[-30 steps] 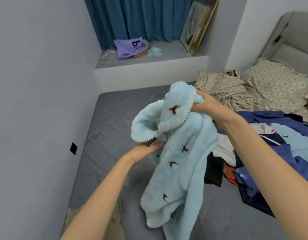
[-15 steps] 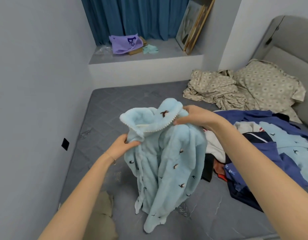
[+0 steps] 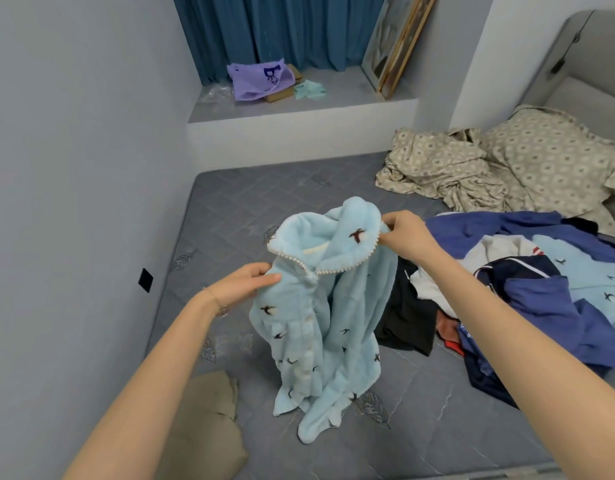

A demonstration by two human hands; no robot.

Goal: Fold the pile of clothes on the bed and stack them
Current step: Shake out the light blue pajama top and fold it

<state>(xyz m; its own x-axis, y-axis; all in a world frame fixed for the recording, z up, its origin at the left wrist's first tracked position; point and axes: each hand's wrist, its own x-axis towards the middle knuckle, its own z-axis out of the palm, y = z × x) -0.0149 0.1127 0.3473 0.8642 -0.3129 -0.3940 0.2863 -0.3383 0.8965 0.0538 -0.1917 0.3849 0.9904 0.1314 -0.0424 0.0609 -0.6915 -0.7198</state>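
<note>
A tan cloth [image 3: 203,427] lies on the bed [image 3: 437,410], nearer than the fingers of the left hand [image 3: 242,285]. Between both hands hangs a pale blue fleece jacket [image 3: 333,323], hem touching the mattress. The left fingers are clamped on its shoulder, and those of the right hand [image 3: 406,233] pinch the beaded collar edge. Right of them sprawls the pile of clothes [image 3: 548,299] — patterned bedding [image 3: 472,171] beyond.

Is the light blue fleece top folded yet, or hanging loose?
Not folded: the light blue fleece top hangs loose, held near its collar by the left hand and right hand, hem crumpled on the mattress.
</note>
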